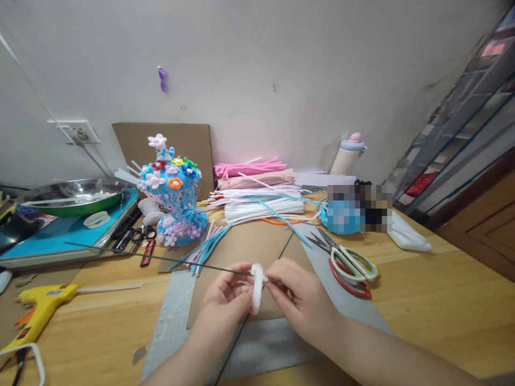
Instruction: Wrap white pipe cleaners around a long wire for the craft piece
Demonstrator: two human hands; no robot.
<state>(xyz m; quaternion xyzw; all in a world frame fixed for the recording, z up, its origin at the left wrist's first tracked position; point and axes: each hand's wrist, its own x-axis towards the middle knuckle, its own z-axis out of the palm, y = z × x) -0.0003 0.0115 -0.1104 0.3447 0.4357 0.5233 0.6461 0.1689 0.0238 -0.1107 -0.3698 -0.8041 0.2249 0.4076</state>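
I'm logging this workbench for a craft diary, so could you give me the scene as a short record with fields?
Left hand: pinching a white fuzzy loop
Right hand: fingertips together at the loop's right side; exact grip unclear
Thin dark rod: extends leftward from the loop
Below hands: brown cardboard on a grey mat
Left side: yellow glue gun
Behind: flower-covered blue piece, pink stems, white stems
Right side: scissors with pale handles
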